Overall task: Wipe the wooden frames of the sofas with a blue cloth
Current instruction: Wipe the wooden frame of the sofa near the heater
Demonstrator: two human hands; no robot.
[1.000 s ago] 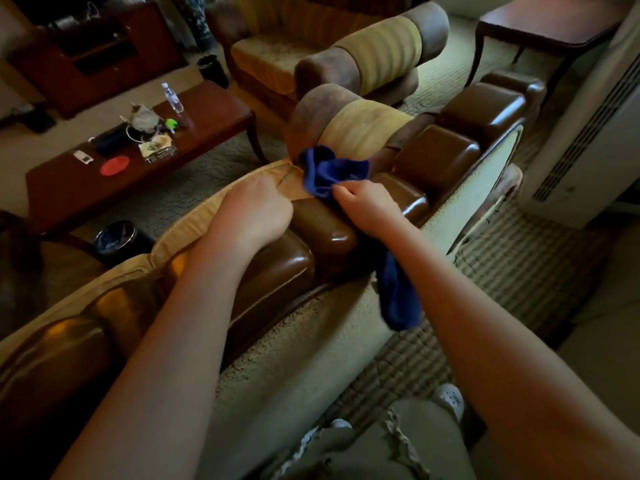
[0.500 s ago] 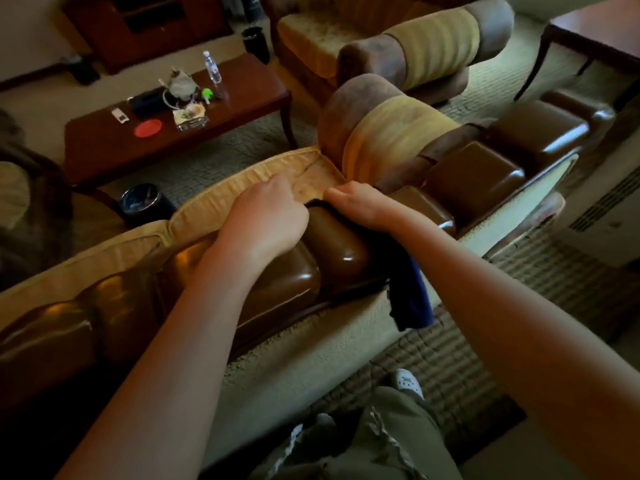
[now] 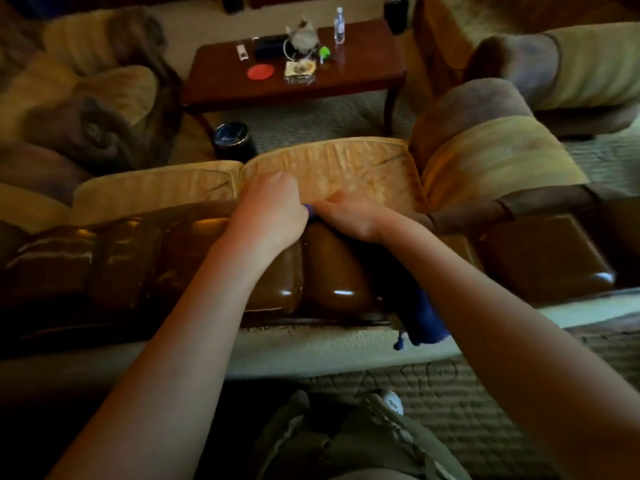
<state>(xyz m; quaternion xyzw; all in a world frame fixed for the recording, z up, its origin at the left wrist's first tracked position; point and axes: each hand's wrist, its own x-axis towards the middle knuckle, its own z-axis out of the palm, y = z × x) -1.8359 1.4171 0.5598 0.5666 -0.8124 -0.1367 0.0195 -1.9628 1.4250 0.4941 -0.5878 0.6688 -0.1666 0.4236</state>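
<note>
On the glossy brown wooden top rail [image 3: 145, 258] of the sofa back, the left hand [image 3: 268, 211] sits curled against the tan fabric seat cushion [image 3: 346, 164] just beyond the rail; its fingers are bent as if pulling or pressing the cushion edge away, though whether they actually pinch fabric cannot be told.

Just right of it along the rail, almost touching, the right hand [image 3: 349, 214] lies with its fingers pushed down into the gap between rail and cushion, pressing the blue cloth [image 3: 424, 320]. A sliver of cloth shows between the two hands; the rest trails under the right forearm and hangs off the near side of the rail.

The likely troubles:
- The cloth could bunch or catch in the gap, so the stroke drags the cushion rather than cleaning wood.
- The hanging tail could slip off if the fingers ease.
- If the left hand lets go, the cushion may spring back over the rail's far edge and leave that strip unwiped.
</note>
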